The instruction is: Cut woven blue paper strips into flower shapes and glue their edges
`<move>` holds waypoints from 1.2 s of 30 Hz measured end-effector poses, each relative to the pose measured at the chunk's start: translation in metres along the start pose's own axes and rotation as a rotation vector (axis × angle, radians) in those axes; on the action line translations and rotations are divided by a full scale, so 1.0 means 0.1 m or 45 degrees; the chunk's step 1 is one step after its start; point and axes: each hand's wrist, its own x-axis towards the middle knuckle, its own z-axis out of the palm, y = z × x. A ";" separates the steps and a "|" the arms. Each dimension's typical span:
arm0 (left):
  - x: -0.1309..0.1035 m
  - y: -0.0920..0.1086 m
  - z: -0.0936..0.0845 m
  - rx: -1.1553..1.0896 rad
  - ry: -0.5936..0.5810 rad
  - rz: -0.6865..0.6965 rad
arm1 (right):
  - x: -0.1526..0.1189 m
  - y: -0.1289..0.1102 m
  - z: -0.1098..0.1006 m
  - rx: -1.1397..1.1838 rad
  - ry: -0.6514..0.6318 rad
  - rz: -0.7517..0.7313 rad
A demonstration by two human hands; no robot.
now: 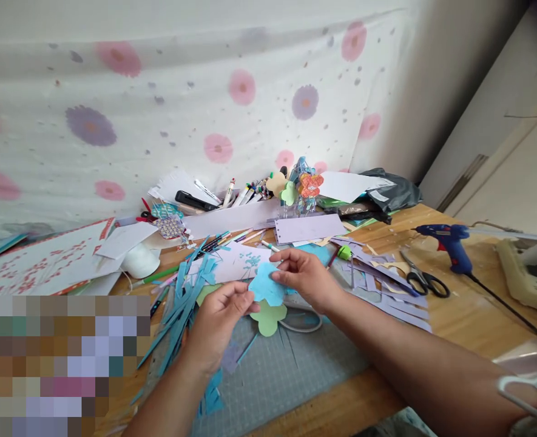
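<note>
Head cam: we've got our left hand (220, 315) and right hand (308, 280) a bit apart, both pinching a blue paper cutout (267, 284) over the gridded cutting mat (295, 385), green flower cutout (269, 321) peeking out just below.

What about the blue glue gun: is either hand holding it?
No, the blue glue gun rests on the wooden table, while the left hand and right hand hold a light-blue paper piece.

Left hand (226, 309) and right hand (302, 276) hold blue paper (266, 285) above a cutting mat (304, 379).
</note>
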 end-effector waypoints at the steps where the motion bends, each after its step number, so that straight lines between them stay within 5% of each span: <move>1: 0.00 0.00 0.01 0.022 0.006 -0.008 | -0.02 0.01 0.01 0.003 -0.004 0.009; 7: 0.00 0.01 0.02 0.059 0.010 -0.004 | -0.11 -0.06 0.01 -0.005 -0.184 0.145; 15: -0.03 -0.01 0.02 -0.112 -0.045 -0.049 | -0.13 0.04 0.08 0.012 -0.100 0.153; 26: 0.00 -0.05 0.02 -0.185 0.048 -0.057 | -0.09 0.04 -0.01 -0.045 -0.189 0.108; 31: 0.09 -0.06 -0.10 -0.258 0.389 0.031 | -0.02 -0.04 -0.20 -0.827 -0.229 -0.194; 36: 0.14 0.00 -0.16 -0.323 0.429 0.025 | -0.10 -0.02 -0.11 -1.560 -0.554 -0.381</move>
